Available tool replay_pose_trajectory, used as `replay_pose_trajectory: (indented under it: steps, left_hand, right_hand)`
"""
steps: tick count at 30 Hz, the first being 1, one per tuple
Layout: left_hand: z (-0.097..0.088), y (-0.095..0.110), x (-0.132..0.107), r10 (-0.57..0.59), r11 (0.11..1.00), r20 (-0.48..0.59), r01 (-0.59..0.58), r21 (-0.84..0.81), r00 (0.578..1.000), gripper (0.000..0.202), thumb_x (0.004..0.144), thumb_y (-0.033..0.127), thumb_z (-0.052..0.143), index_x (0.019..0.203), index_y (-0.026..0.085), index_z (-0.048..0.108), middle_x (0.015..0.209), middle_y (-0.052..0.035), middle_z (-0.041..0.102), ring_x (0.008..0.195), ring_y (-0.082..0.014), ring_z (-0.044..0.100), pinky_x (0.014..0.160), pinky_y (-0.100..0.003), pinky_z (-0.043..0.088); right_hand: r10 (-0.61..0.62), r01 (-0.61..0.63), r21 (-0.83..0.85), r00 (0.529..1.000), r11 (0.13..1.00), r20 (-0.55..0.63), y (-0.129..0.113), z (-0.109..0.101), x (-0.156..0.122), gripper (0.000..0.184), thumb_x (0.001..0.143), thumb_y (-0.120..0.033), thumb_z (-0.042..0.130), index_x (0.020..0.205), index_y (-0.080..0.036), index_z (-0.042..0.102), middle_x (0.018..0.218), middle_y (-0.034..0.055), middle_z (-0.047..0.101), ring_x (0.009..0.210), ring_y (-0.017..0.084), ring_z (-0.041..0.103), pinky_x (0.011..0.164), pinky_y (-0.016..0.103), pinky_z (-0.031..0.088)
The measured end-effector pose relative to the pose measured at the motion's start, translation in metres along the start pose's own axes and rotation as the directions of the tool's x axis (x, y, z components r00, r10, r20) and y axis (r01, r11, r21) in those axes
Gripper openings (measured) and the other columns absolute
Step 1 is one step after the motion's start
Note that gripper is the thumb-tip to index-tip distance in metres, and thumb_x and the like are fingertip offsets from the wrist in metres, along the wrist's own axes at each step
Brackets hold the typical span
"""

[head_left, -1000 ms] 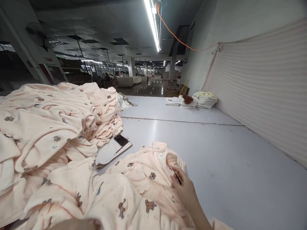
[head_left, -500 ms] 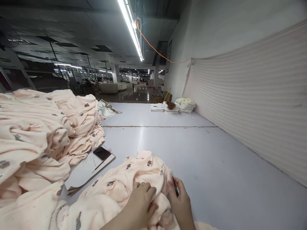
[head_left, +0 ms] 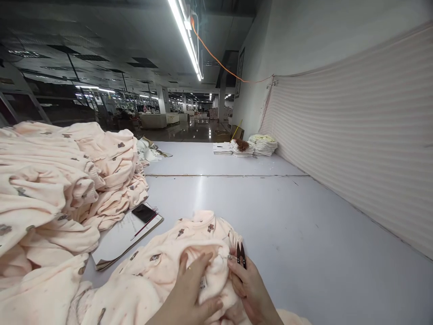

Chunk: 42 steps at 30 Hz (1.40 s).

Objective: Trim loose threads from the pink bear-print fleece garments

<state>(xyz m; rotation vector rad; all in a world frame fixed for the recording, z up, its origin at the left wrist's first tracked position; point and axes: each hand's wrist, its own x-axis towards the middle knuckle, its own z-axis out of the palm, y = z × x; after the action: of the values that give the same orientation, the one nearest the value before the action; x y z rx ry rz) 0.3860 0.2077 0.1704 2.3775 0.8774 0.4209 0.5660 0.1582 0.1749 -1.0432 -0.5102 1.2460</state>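
A pale pink fleece garment (head_left: 158, 253) with small printed figures lies bunched on the table in front of me. My left hand (head_left: 194, 284) rests on it, thumb and fingers spread apart around a raised fold of the cloth. At the garment's right edge, my right hand (head_left: 248, 280) is closed around black thread snips (head_left: 241, 256), whose two blades point up and stand slightly apart. The right thumb and fingertips also touch the edge of the cloth. Part of the snips is hidden inside the right hand.
A large heap of similar pink garments (head_left: 67, 180) fills the left side. Beside it lies a notepad (head_left: 115, 243) with a dark phone (head_left: 144, 212) and a pen (head_left: 144, 228). Stacks of folded white pieces (head_left: 262, 146) stand at the far edge, near the striped cloth (head_left: 355, 144) along the wall.
My left hand has opened from a bunched grip and spread across the fold. My right hand has turned, bringing the snips' blades into plain view. The cloth between the hands is now opened up.
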Motion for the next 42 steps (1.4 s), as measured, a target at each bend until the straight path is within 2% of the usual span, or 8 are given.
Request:
replay_pose_trajectory:
  steps: [5, 8, 14, 18, 22, 27, 36, 42]
  left_hand:
    - [-0.003, 0.024, 0.004, -0.130, 0.981, -0.026, 0.125, -0.147, 0.991, 0.054, 0.074, 0.039, 0.065, 0.123, 0.023, 0.050, 0.113, -0.0072, 0.066, 0.107, -0.0301, 0.055, 0.108, -0.057, 0.018]
    - [-0.004, 0.032, 0.004, -0.216, 0.936, -0.030, 0.199, -0.289, 0.976, 0.030, 0.086, 0.041, 0.046, 0.097, 0.020, 0.064, 0.090, -0.0047, 0.068, 0.088, -0.0250, 0.058, 0.084, -0.039, 0.045]
    - [0.000, 0.030, -0.009, -0.233, 0.870, -0.024, 0.198, -0.451, 0.972, 0.036, 0.088, 0.045, 0.045, 0.081, 0.016, 0.064, 0.072, -0.0015, 0.064, 0.069, -0.0171, 0.057, 0.065, -0.025, 0.045]
    - [0.001, 0.031, -0.019, -0.236, 0.782, 0.003, 0.192, -0.593, 0.972, 0.036, 0.086, 0.047, 0.049, 0.097, 0.018, 0.069, 0.088, -0.0044, 0.071, 0.086, -0.0218, 0.062, 0.083, -0.032, 0.048]
    - [-0.001, 0.027, -0.033, -0.296, 0.589, 0.065, 0.236, -0.773, 0.953, 0.043, 0.083, 0.051, 0.054, 0.111, 0.021, 0.067, 0.123, -0.0059, 0.065, 0.121, -0.0272, 0.050, 0.107, -0.040, 0.034]
    - [0.008, 0.022, -0.048, -0.380, 0.675, -0.082, 0.216, -0.705, 0.921, 0.049, 0.082, 0.055, 0.053, 0.118, 0.024, 0.064, 0.138, -0.0054, 0.053, 0.134, -0.0302, 0.036, 0.115, -0.049, 0.020]
    - [0.015, 0.027, -0.052, -0.394, 0.670, -0.089, 0.220, -0.709, 0.915, 0.050, 0.079, 0.059, 0.053, 0.110, 0.022, 0.069, 0.126, -0.0083, 0.063, 0.127, -0.0322, 0.045, 0.111, -0.050, 0.029]
    - [-0.009, 0.040, -0.057, -0.382, 0.248, 0.134, 0.241, -0.938, 0.914, 0.042, 0.082, 0.046, 0.053, 0.105, 0.016, 0.070, 0.112, -0.0086, 0.071, 0.115, -0.0284, 0.057, 0.106, -0.043, 0.037]
  right_hand:
    - [-0.111, 0.110, -0.185, 0.994, 0.977, 0.006, 0.016, 0.002, -0.010, 0.036, 0.069, -0.034, 0.073, 0.099, -0.018, 0.060, 0.092, 0.0041, 0.069, 0.085, 0.019, 0.065, 0.078, 0.027, 0.051]
    - [-0.234, 0.233, -0.377, 0.971, 0.896, 0.044, 0.019, 0.001, -0.019, 0.031, 0.077, -0.037, 0.064, 0.101, -0.019, 0.058, 0.093, 0.0061, 0.070, 0.093, 0.022, 0.065, 0.083, 0.028, 0.050]
    - [-0.315, 0.329, -0.631, 0.939, 0.702, 0.138, -0.002, 0.000, -0.037, 0.027, 0.078, -0.034, 0.061, 0.101, -0.020, 0.062, 0.086, 0.0048, 0.067, 0.082, 0.020, 0.064, 0.075, 0.025, 0.050]
    - [-0.309, 0.411, -0.675, 0.911, 0.613, 0.273, -0.008, 0.018, -0.037, 0.016, 0.080, -0.030, 0.061, 0.091, -0.022, 0.068, 0.088, 0.0034, 0.066, 0.080, 0.019, 0.061, 0.074, 0.025, 0.047]
    - [-0.276, 0.347, -0.621, 0.938, 0.703, 0.211, -0.005, 0.031, -0.031, 0.030, 0.088, -0.042, 0.051, 0.068, -0.020, 0.055, 0.060, -0.0036, 0.052, 0.059, 0.014, 0.052, 0.057, 0.021, 0.043]
    - [-0.221, 0.289, -0.644, 0.957, 0.709, 0.186, -0.004, 0.018, -0.046, 0.025, 0.086, -0.043, 0.055, 0.076, -0.021, 0.058, 0.068, -0.0020, 0.061, 0.069, 0.016, 0.058, 0.066, 0.022, 0.045]
    - [-0.240, 0.333, -0.820, 0.939, 0.466, 0.245, 0.003, 0.018, -0.067, 0.019, 0.081, -0.036, 0.060, 0.091, -0.028, 0.074, 0.087, 0.0029, 0.073, 0.080, 0.022, 0.067, 0.069, 0.025, 0.049]
    - [-0.148, 0.221, -0.771, 0.975, 0.598, 0.166, 0.000, 0.018, -0.062, 0.022, 0.082, -0.039, 0.060, 0.093, -0.025, 0.072, 0.096, 0.0035, 0.073, 0.091, 0.024, 0.065, 0.078, 0.027, 0.049]
